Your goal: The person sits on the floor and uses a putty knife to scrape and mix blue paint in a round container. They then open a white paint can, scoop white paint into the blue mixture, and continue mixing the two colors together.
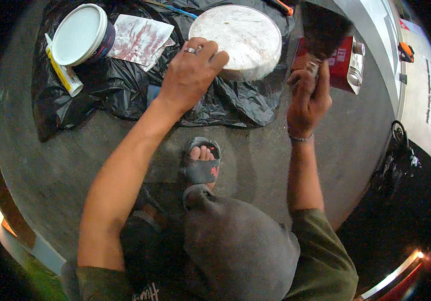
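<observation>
Disc (240,37), white, round, lies on black plastic sheet (100,85) on floor. Left hand (190,75) grips its near rim; right hand (308,98) clamped on wide brush (324,27) beside it. Top looks coated already; side prob. left.

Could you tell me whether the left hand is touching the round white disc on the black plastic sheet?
Touching. The head view shows the left hand with its fingers curled over the near rim of the round white disc, no gap between them.
</observation>
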